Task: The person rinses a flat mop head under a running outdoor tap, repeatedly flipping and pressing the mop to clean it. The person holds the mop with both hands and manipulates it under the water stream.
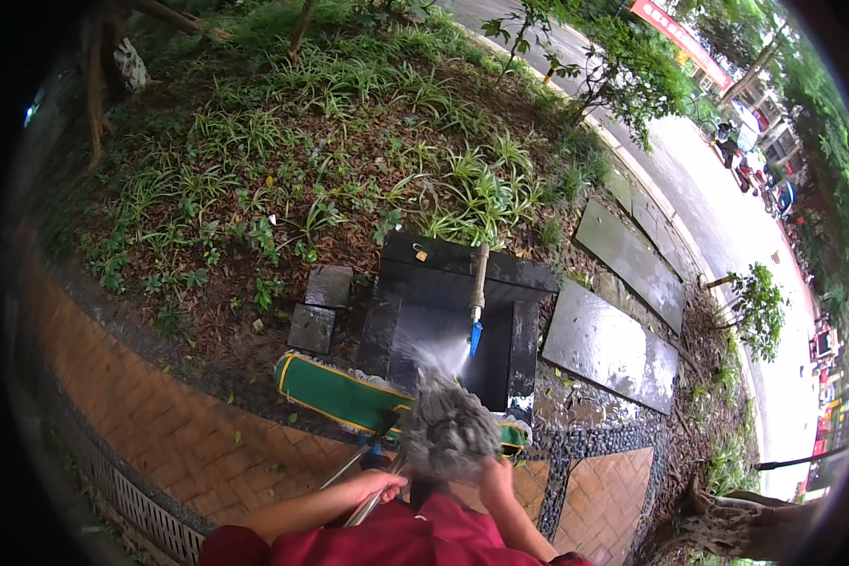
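Observation:
My left hand (377,486) is closed around a metal pole (363,510) low in the picture. My right hand (493,474) is at the lower right edge of a wet, grey, shaggy mop head (451,429), its fingers partly hidden and seemingly gripping the strands. Water sprays onto the mop head from a tap (476,332) with a blue handle on an upright pipe. Behind the mop head lies a long green flat mop (340,392) with yellow trim and a pale fringe; its own pole (347,466) slants down past my left hand.
A dark stone basin (374,332) surrounds the tap, with a padlock (421,253) on its back rim. Wet slabs (611,344) lie to the right, small square tiles (311,327) to the left. Brick paving (189,441) runs in front; plants (349,113) grow behind.

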Available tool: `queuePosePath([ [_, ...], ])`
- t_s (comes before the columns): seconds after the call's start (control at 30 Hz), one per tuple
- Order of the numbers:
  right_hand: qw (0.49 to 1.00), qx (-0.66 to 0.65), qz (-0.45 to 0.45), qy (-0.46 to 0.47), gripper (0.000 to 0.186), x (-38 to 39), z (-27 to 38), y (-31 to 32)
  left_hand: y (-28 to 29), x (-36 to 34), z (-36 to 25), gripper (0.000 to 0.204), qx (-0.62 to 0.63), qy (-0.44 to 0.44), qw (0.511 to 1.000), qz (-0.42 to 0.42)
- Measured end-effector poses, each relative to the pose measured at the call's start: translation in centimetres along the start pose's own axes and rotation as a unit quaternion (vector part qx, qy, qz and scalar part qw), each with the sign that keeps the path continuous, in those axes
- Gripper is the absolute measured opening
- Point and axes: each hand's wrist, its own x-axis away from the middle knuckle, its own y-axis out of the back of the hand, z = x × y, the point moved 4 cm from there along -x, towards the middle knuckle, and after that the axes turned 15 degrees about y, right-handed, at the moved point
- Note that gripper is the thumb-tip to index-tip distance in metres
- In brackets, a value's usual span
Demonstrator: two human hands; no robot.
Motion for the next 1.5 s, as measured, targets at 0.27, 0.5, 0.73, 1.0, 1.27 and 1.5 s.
queuePosePath([
  [0.27,0.999,-0.040,-0.026,0.018,0.017,-0.6,4.3,8.5,-1.8,6.0,1.5,0.025,-0.246,0.008,0.962,-0.118],
  [0.5,0.993,-0.052,0.058,0.093,0.021,-2.3,6.8,4.7,-3.1,8.9,-1.6,0.020,-0.167,-0.028,0.976,-0.136],
  [0.73,0.995,-0.049,-0.016,0.081,0.015,-8.9,-1.0,2.8,1.3,-1.2,-4.7,0.014,-0.036,-0.045,0.996,-0.065],
  [1.0,0.956,-0.276,-0.091,0.042,0.019,-17.2,5.4,0.1,0.5,-2.0,-7.0,0.027,-0.020,-0.017,1.000,-0.005],
  [1.27,0.976,-0.165,-0.122,0.077,0.013,-15.1,6.6,-2.3,1.1,-1.3,-6.4,0.018,0.006,-0.013,1.000,0.015],
  [1.5,0.938,-0.295,-0.180,0.032,0.024,-8.7,-4.4,-0.3,1.9,1.2,-3.8,0.019,-0.033,-0.038,0.996,-0.069],
])
